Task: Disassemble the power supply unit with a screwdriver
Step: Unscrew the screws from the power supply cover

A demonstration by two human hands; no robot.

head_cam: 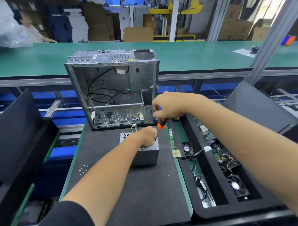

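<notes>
A grey metal power supply unit (145,156) sits on the black mat (124,188) in front of an open, emptied computer case (111,92). Coloured wires (134,127) run from the unit's far side. My right hand (167,106) grips the top of an orange and black screwdriver (161,124), which stands nearly upright with its tip at the unit's top right edge. My left hand (146,135) rests on the unit's top and pinches the screwdriver's shaft near the tip. The screw itself is hidden by my fingers.
Several loose screws (84,169) lie on the mat at the left. A memory stick (171,139) and a processor chip (176,154) lie at the mat's right edge. A black foam tray (189,191) on the right holds fans and boards. A green conveyor (190,55) runs behind the case.
</notes>
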